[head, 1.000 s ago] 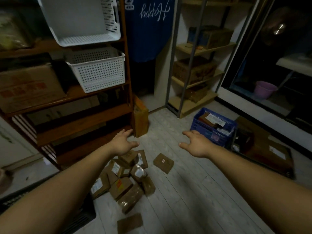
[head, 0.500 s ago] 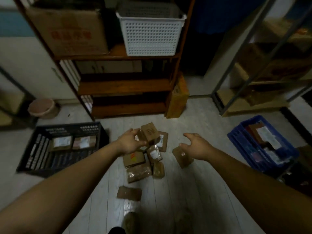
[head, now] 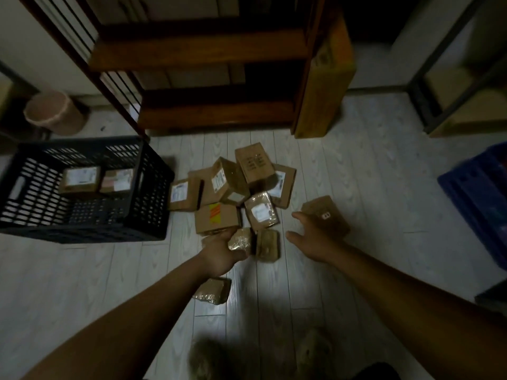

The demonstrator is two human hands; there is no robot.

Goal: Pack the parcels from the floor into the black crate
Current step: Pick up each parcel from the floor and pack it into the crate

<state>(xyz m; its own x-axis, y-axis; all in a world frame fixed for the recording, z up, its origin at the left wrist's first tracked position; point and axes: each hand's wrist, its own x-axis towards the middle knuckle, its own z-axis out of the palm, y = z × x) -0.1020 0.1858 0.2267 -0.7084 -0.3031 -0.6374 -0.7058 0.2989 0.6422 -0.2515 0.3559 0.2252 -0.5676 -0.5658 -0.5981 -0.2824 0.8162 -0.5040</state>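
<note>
A pile of several brown cardboard parcels (head: 233, 187) lies on the pale plank floor. The black crate (head: 153, 187) stands to its left with two labelled parcels (head: 79, 178) inside. At the pile's near edge my left hand (head: 219, 255) grips a small tape-wrapped parcel (head: 241, 239). My right hand (head: 310, 237) is open with fingers spread, at the near-left edge of a separate brown parcel (head: 329, 215). Another taped parcel (head: 267, 245) lies between my hands, and one more (head: 212, 293) lies under my left wrist.
A dark wooden shelf unit (head: 214, 111) stands behind the pile, with a yellow carton (head: 321, 86) leaning at its right end. A blue crate (head: 477, 196) is at the right, a pink bin (head: 55, 111) at the far left, a metal rack (head: 428, 105) at the back right. My feet (head: 208, 357) show at the bottom.
The view has tilted down toward the floor. My left hand has dropped from the top of the pile to the small taped parcel and closed on it. My right hand stays by the separate parcel.
</note>
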